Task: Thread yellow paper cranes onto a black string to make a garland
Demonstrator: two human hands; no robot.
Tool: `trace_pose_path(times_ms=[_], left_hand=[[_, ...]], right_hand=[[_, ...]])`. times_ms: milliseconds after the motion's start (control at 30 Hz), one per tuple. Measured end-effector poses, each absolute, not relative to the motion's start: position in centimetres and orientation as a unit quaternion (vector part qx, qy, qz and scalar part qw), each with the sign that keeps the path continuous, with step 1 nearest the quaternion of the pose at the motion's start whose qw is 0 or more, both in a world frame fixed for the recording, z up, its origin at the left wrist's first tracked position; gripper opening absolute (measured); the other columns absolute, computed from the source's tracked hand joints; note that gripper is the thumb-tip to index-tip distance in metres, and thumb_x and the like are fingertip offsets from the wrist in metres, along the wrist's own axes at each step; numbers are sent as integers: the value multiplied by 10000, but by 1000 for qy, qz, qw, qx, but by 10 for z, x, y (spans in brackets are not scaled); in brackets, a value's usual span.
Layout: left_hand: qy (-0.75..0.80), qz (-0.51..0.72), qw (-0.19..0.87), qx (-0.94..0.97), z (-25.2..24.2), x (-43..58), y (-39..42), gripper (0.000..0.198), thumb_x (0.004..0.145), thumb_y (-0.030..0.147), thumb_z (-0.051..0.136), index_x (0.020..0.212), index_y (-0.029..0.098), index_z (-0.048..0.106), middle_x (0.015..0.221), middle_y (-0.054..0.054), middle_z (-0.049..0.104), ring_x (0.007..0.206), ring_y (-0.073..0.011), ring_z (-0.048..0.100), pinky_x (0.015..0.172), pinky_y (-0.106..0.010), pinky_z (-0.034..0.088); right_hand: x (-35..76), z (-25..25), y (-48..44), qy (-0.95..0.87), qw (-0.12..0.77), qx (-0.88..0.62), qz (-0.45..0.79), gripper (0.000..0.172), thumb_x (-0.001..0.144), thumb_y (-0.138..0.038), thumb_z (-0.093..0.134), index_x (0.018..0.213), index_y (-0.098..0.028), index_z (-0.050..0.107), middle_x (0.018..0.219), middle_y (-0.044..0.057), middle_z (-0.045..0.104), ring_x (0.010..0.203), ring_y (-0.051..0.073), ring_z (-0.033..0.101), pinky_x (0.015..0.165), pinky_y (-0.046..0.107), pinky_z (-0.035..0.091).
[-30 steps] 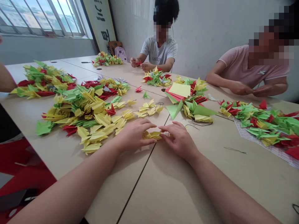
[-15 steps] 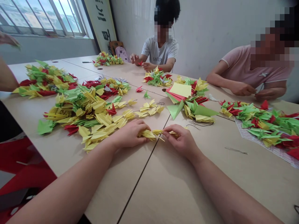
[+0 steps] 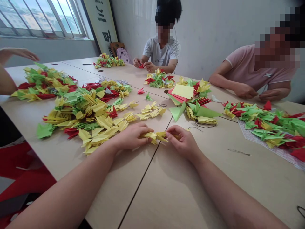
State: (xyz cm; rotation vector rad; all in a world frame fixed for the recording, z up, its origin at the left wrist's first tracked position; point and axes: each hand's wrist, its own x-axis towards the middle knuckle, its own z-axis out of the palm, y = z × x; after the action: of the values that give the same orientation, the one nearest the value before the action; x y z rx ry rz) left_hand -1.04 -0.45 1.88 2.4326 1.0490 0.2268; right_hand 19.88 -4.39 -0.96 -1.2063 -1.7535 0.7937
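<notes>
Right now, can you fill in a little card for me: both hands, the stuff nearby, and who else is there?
Left hand: holds yellow papers
Right hand: pinches the same papers
Pile, left: yellow, green, red
Sheets, beyond: yellow, red, green
Table: pale
Others: person in white, person in pink, arm far left

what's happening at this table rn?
The left hand and right hand hold a short run of yellow folded paper pieces between them, low over the table. A mixed pile of yellow, green and red folded paper lies beyond the left hand. Across the table, a person in a white shirt is handling red paper.
</notes>
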Motion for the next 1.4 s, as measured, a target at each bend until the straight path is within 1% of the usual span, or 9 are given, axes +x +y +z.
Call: trace_pose_path(times_ms=[200, 400, 533, 633, 700, 800, 900, 1200, 1400], left_hand=[[390, 89, 233, 886, 18, -9, -5, 360, 803, 365, 465, 1107, 190, 548, 1056, -56, 556, 1009, -182, 489, 883, -284, 374], [388, 94, 234, 887, 17, -10, -4, 336, 819, 378, 442, 1085, 208, 558, 1047, -45, 566, 994, -173, 499, 870, -281, 379], [389, 99, 233, 886, 15, -10, -3, 332, 823, 388, 436, 1075, 214, 563, 1044, -40, 570, 999, -172, 497, 874, -285, 377], [394, 104, 229, 884, 13, -9, -3, 342, 818, 388, 444, 1094, 220, 555, 1047, -43, 570, 1002, -175, 496, 876, -290, 378], [399, 104, 229, 882, 12, -9, -3, 350, 814, 385, 451, 1109, 222, 544, 1074, -45, 564, 1020, -178, 490, 888, -296, 374], [409, 105, 230, 877, 13, -8, -3, 356, 806, 376, 464, 1119, 220, 530, 1108, -43, 556, 1043, -177, 481, 903, -299, 369], [408, 107, 231, 877, 14, -8, -4, 334, 805, 373, 463, 1092, 219, 537, 1092, -38, 563, 1030, -174, 488, 895, -298, 374], [406, 109, 231, 878, 15, -8, -4, 277, 798, 384, 462, 997, 220, 561, 1016, -33, 574, 969, -180, 502, 849, -302, 394], [393, 109, 218, 886, 14, -6, -4, 252, 793, 348, 478, 979, 203, 568, 988, -37, 574, 948, -176, 505, 835, -296, 396]], right_hand=[[200, -10, -42, -667, 420, -488, 376, 70, 783, -270, 497, 788, -200, 491, 729, 16, 619, 706, 151, 613, 627, 252, 471], [201, -11, -40, -683, 368, -506, 377, 58, 794, -258, 462, 785, -212, 496, 733, 7, 636, 684, 152, 619, 636, 270, 464], [199, -11, -41, -733, 339, -515, 288, 77, 799, -254, 460, 807, -210, 522, 764, 17, 643, 689, 157, 617, 728, 322, 449], [198, -10, -42, -776, 327, -505, 189, 99, 801, -213, 463, 867, -209, 537, 756, 10, 647, 688, 149, 597, 874, 386, 367], [198, -9, -42, -804, 312, -488, 135, 85, 795, -192, 478, 836, -205, 551, 740, 6, 639, 695, 147, 572, 914, 397, 319], [199, -7, -40, -822, 292, -479, 97, 73, 780, -191, 509, 732, -194, 563, 731, 21, 619, 734, 163, 535, 823, 357, 362], [200, -8, -39, -819, 286, -489, 92, 88, 769, -173, 513, 701, -186, 567, 748, 36, 604, 763, 177, 513, 755, 341, 378], [202, -13, -36, -777, 354, -494, 161, 118, 769, -179, 492, 669, -193, 552, 880, 62, 573, 893, 203, 488, 823, 391, 384], [202, -13, -35, -803, 329, -469, 167, 116, 775, -188, 493, 695, -204, 576, 942, 53, 576, 954, 210, 478, 862, 409, 367]])
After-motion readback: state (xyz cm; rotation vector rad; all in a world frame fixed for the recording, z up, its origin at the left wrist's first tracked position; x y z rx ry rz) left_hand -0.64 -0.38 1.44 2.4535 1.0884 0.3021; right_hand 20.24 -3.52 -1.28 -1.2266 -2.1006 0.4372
